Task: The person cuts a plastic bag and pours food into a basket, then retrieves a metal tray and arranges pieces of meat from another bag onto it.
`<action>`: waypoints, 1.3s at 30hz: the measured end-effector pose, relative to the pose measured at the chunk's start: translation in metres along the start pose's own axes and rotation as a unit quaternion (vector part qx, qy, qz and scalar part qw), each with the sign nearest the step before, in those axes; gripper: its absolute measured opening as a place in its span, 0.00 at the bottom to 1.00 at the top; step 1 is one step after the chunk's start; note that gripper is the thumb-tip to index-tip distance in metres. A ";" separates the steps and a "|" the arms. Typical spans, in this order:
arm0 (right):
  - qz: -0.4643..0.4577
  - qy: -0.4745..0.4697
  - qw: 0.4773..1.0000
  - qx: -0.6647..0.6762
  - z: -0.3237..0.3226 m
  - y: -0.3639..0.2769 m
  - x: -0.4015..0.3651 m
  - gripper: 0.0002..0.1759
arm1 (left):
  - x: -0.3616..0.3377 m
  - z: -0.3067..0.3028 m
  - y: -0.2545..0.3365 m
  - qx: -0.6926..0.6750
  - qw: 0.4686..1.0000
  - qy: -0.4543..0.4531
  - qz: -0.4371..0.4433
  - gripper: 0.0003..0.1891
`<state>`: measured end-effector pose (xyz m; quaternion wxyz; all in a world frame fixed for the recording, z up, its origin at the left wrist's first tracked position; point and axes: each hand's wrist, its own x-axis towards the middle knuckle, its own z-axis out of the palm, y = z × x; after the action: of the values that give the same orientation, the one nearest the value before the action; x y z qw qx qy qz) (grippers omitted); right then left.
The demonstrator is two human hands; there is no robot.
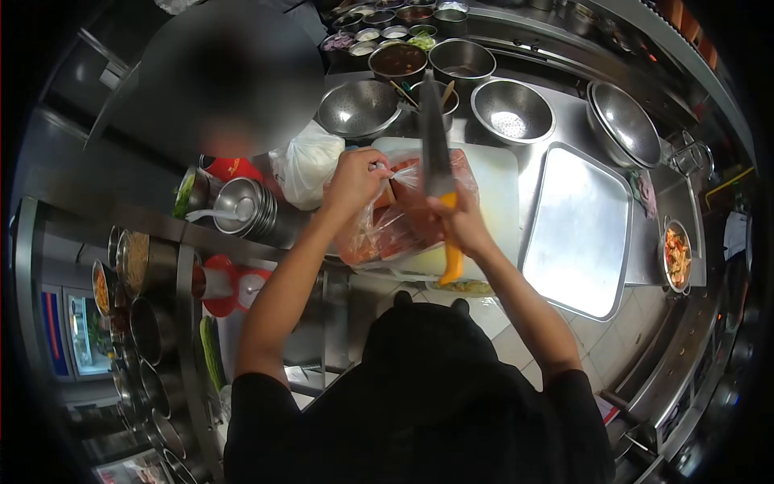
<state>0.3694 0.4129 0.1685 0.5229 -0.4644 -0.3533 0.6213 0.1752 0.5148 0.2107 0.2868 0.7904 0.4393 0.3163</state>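
Note:
My right hand [465,219] is closed round the yellow handle of a large kitchen knife [436,149], its broad blade pointing away from me. My left hand [356,179] pinches the gathered neck of a clear plastic bag [377,224]. Reddish raw meat [411,206] fills the bag, which lies across a pale cutting board [501,173] and reaches past its left edge. The blade passes over the bag's right part in this view. Beside my left hand stands a tied white plastic bag [310,161].
An empty metal tray [579,234] lies right of the board. Metal bowls, among them a perforated one [513,111], line the back. Stacked small bowls [239,202] stand at left; a bowl of cut food [676,256] sits far right. A blurred patch covers the upper left.

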 end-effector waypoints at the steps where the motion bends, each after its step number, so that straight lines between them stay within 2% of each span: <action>1: 0.023 -0.016 0.999 -0.017 0.013 0.009 0.003 0.18 | 0.000 0.001 -0.002 -0.003 1.000 -0.002 0.002 0.07; 2: 0.047 -0.032 0.998 -0.035 0.022 0.015 0.003 0.18 | -0.001 0.000 0.000 -0.013 1.000 0.012 -0.002 0.06; 4: 0.079 -0.128 0.988 -0.036 0.022 0.010 -0.039 0.22 | -0.001 -0.015 -0.004 -0.029 0.999 0.026 -0.008 0.06; 6: 0.174 -0.279 0.934 -0.141 0.001 0.016 -0.078 0.27 | -0.005 -0.045 -0.014 -0.052 0.978 0.198 0.035 0.05; 7: 0.182 -0.278 0.932 -0.144 0.004 0.014 -0.087 0.27 | -0.013 -0.061 -0.025 -0.085 0.975 0.205 -0.003 0.04; 9: 0.171 -0.123 0.974 -0.081 0.016 0.008 -0.102 0.25 | -0.032 -0.081 -0.043 -0.118 0.969 0.209 -0.049 0.04; 11: 0.090 -0.078 0.993 0.015 0.038 -0.002 -0.066 0.24 | -0.046 -0.091 -0.053 -0.154 0.965 0.212 -0.017 0.03; 13: 0.028 -0.067 0.997 -0.033 0.068 0.004 -0.021 0.23 | -0.050 -0.091 -0.049 -0.167 0.963 0.211 -0.015 0.03; 14: 0.028 -0.067 0.997 -0.031 0.087 0.015 -0.017 0.23 | -0.049 -0.091 -0.044 -0.164 0.964 0.211 -0.010 0.04; 16: 0.087 -0.109 0.978 -0.153 0.116 0.030 -0.008 0.27 | -0.047 -0.097 -0.049 -0.160 0.964 0.213 -0.005 0.04; 17: 0.090 -0.110 0.978 -0.154 0.117 0.030 -0.016 0.27 | -0.045 -0.100 -0.060 -0.086 0.964 0.249 0.045 0.04; 18: 0.132 -0.177 0.959 -0.176 0.115 0.029 -0.035 0.30 | -0.045 -0.103 -0.070 -0.011 0.955 0.283 0.091 0.04; 19: 0.175 -0.242 0.934 -0.196 0.110 0.030 -0.054 0.32 | -0.050 -0.109 -0.077 -0.012 0.955 0.284 0.085 0.04; 21: 0.234 -0.236 0.927 -0.172 0.086 0.030 -0.083 0.36 | -0.058 -0.114 -0.090 -0.072 0.927 0.368 0.002 0.06; 23: 0.234 -0.168 0.938 -0.192 0.072 0.019 -0.077 0.36 | -0.069 -0.105 -0.096 -0.108 0.918 0.381 0.003 0.07; 24: 0.152 -0.180 0.953 -0.190 0.075 0.011 -0.063 0.36 | -0.071 -0.103 -0.088 -0.128 0.909 0.396 0.025 0.08; 26: 0.133 -0.108 0.975 -0.141 0.105 -0.001 -0.031 0.33 | -0.066 -0.106 -0.073 -0.152 0.898 0.409 0.057 0.08; 27: 0.132 -0.102 0.976 -0.139 0.119 0.011 -0.022 0.33 | -0.066 -0.109 -0.066 -0.123 0.901 0.407 0.088 0.08; 28: 0.121 -0.120 0.970 -0.171 0.132 0.031 -0.013 0.31 | -0.067 -0.110 -0.062 -0.095 0.901 0.406 0.119 0.08; 30: 0.112 -0.129 0.965 -0.201 0.134 0.040 -0.017 0.30 | -0.068 -0.113 -0.068 -0.059 0.903 0.412 0.105 0.08; 31: 0.119 -0.187 0.947 -0.234 0.130 0.039 -0.033 0.28 | -0.069 -0.115 -0.075 -0.021 0.903 0.421 0.088 0.08; 32: 0.127 -0.243 0.924 -0.268 0.123 0.036 -0.046 0.26 | -0.072 -0.112 -0.088 -0.069 0.883 0.460 0.067 0.08; 34: 0.223 -0.242 0.891 -0.313 0.084 0.009 -0.066 0.26 | -0.079 -0.118 -0.102 -0.080 0.869 0.484 0.066 0.08; 35: 0.232 -0.236 0.888 -0.318 0.071 0.003 -0.071 0.26 | -0.085 -0.115 -0.102 -0.078 0.853 0.513 0.058 0.08; 37: 0.220 -0.229 0.884 -0.342 0.052 -0.006 -0.081 0.27 | -0.092 -0.104 -0.091 -0.086 0.852 0.513 0.052 0.09; 38: 0.194 -0.217 0.910 -0.296 0.061 -0.013 -0.077 0.28 | -0.090 -0.103 -0.084 -0.082 0.848 0.520 0.060 0.09; 39: 0.192 -0.222 0.909 -0.296 0.074 -0.008 -0.067 0.28 | -0.089 -0.100 -0.077 -0.077 0.847 0.522 0.060 0.09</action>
<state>0.3036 0.3520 0.2130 0.1401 -0.5068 -0.5315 0.6641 0.0240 0.4886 0.1959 0.0555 0.5089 0.4497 0.7319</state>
